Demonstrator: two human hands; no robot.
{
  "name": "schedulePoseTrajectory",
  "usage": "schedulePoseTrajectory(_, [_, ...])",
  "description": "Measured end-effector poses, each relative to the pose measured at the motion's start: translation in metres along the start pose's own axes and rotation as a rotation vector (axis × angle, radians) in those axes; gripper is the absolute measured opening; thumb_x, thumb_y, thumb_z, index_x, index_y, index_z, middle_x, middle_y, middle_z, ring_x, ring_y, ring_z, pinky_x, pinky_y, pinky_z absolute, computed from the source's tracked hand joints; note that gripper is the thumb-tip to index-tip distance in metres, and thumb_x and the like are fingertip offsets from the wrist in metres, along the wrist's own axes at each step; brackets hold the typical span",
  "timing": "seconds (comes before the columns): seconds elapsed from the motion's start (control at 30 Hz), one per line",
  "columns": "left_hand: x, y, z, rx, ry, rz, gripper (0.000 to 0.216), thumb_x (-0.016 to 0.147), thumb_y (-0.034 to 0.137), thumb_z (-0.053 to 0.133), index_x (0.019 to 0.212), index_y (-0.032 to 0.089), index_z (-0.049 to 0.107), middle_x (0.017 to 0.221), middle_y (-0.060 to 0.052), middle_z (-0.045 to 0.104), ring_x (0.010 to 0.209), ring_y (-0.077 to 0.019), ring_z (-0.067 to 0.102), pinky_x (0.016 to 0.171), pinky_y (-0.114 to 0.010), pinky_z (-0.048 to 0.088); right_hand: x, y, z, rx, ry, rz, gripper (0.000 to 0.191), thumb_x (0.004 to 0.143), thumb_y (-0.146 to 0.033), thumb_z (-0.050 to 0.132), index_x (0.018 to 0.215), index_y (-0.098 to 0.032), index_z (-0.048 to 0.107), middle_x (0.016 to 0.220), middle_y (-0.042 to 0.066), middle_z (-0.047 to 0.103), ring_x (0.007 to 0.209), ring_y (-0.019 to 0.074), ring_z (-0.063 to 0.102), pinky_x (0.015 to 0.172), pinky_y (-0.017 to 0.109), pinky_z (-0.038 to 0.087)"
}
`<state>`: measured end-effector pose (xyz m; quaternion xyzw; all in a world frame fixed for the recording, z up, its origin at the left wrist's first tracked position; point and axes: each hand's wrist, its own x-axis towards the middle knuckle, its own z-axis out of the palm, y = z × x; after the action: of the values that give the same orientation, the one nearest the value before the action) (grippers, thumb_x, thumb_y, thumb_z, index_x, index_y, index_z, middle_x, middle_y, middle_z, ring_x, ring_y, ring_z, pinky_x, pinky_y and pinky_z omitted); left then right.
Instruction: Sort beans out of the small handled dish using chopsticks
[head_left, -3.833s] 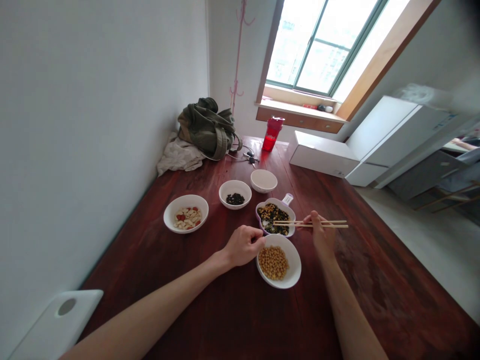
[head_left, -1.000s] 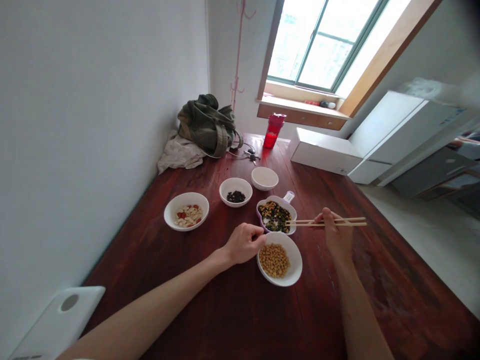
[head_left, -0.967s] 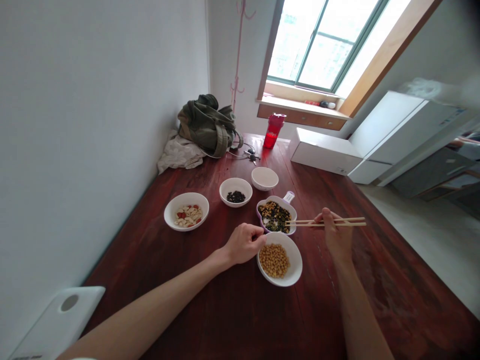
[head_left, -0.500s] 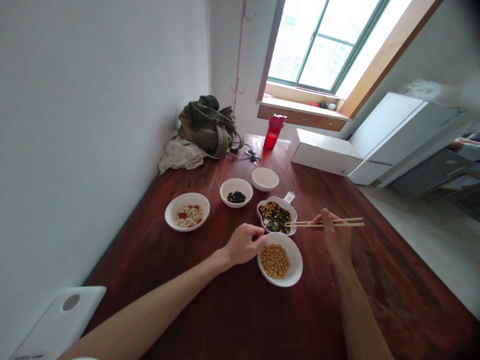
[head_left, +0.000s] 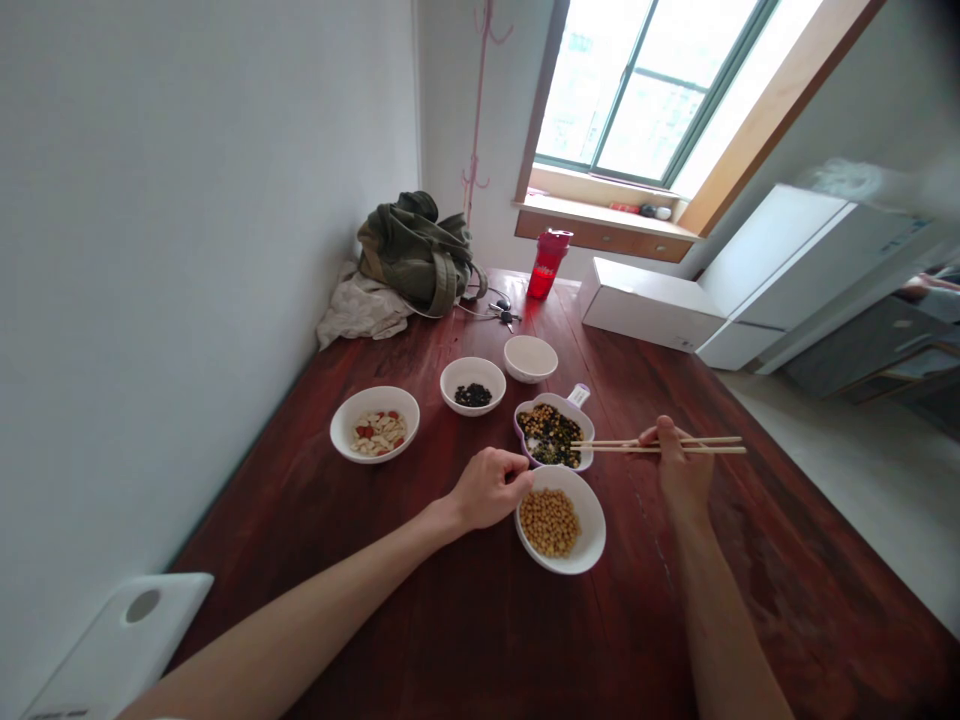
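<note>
On the dark red wooden worktop (head_left: 450, 620), the right hand (head_left: 681, 470) is pinching two long thin wooden chopsticks (head_left: 720, 450) and holding them out just beside a purple heart-shaped dish (head_left: 561, 401) of mixed beans and dark bits. The left hand (head_left: 491, 490) is curling up loosely right next to a round white bowl (head_left: 589, 520) of yellow beans (head_left: 549, 523) (it is touching the rim, or nearly).
</note>
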<state>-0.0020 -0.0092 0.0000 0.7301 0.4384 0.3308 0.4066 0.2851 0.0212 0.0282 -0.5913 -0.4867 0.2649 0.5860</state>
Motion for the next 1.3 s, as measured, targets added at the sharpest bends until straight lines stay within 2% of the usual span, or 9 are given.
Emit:
schedulePoseTrajectory(0.37, [0.001,0.001,0.000,-0.007,0.006,-0.001,0.041,0.089,0.034,0.053,0.056,0.018,0.035,0.057,0.005,0.030,0.057,-0.0086,0.026,0.055,-0.026,0.019,-0.004,-0.006,0.008,-0.018,-0.048,0.018,0.061,0.084,-0.076,0.066,0.062,-0.020,0.068,0.060,0.006,0.072,0.051,0.0218,0.070,0.051,0.031,0.056])
schedulePoseTrajectory(1.3, [0.000,0.002,0.000,0.025,-0.009,0.005,0.040,0.091,0.033,0.052,0.058,0.017,0.034,0.058,0.005,0.029,0.057,-0.0085,0.027,0.056,-0.026,0.020,-0.010,-0.002,0.015,-0.077,-0.138,0.002,0.056,0.089,-0.070,0.065,0.067,-0.019,0.072,0.063,0.007,0.075,0.053,0.0214,0.070,0.055,0.029,0.055])
